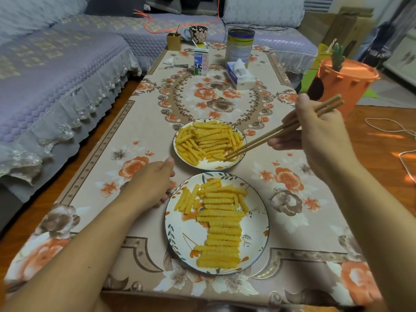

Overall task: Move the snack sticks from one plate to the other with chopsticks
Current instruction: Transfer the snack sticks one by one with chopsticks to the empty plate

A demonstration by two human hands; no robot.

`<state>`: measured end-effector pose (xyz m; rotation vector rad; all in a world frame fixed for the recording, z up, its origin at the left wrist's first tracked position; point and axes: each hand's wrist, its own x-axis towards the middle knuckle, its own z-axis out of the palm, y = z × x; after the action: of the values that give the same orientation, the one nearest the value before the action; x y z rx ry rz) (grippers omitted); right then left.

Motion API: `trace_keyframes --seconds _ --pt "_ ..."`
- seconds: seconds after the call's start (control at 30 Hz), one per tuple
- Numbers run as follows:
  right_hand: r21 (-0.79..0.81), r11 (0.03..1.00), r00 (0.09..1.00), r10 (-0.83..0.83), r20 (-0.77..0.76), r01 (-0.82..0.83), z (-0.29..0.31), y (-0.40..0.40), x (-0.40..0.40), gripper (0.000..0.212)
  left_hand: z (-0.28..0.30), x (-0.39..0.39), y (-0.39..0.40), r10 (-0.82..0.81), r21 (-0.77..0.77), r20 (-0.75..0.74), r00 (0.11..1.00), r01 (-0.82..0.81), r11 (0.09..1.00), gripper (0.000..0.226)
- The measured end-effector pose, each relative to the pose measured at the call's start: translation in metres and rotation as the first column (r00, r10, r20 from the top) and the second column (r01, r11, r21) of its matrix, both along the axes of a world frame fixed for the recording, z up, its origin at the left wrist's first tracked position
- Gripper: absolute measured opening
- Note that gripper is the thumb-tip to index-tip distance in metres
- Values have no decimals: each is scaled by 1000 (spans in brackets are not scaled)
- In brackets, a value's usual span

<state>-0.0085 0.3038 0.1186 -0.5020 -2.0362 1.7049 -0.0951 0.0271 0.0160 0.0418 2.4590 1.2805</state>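
Two white floral plates stand on the table. The far plate (203, 165) holds a loose heap of yellow crinkle snack sticks (208, 140). On the near plate (180, 233) other snack sticks (221, 226) lie in neat rows, with a few upright ones at its upper left. My right hand (315, 136) grips a pair of wooden chopsticks (279, 132); their tips reach into the far plate's right side at one stick. My left hand (149, 183) rests on the tablecloth with curled fingers against the near plate's left rim, holding nothing I can see.
At the table's far end stand a milk carton (200, 61), a tin can (239, 45), a tissue pack (240, 75), a flowered mug (198, 33) and a small gold box (173, 41). A sofa (56, 75) runs along the left. An orange bin (346, 84) stands at the right.
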Motion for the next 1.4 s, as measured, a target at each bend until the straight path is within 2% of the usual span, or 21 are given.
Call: trace_keyframes --seconds 0.1,0.3,0.53,0.67,0.77,0.97,1.1,1.2,1.4 --pt "-22 999 999 36 37 -35 5 -5 14 50 0 1 -1 -12 2 -5 1000 12 1000 50" --pt "46 989 987 136 85 -140 -7 -18 23 50 4 4 2 -27 -25 1 1000 27 999 51" --pt "33 999 1000 11 13 -12 -14 4 12 44 11 15 3 -171 -234 117 978 194 953 73" --pt "55 998 997 33 75 -38 -32 -1 -2 43 14 15 3 -134 -174 202 970 170 970 67" --pt "84 995 994 53 93 -60 -36 -3 -10 43 15 14 -2 -82 -92 276 958 111 990 55" --pt "111 993 998 31 46 -36 -34 -6 -11 46 16 16 -9 -101 -30 327 940 117 993 38" --pt "12 1000 1000 8 -24 -8 -13 -3 2 50 19 24 -13 -172 -24 346 922 192 981 38" --pt "-54 998 999 31 -7 -31 -7 -5 18 51 15 26 -21 -192 -59 358 913 228 972 56" --pt "-18 993 990 117 78 -116 -16 -18 25 50 7 39 -23 -184 -37 261 948 200 979 54"
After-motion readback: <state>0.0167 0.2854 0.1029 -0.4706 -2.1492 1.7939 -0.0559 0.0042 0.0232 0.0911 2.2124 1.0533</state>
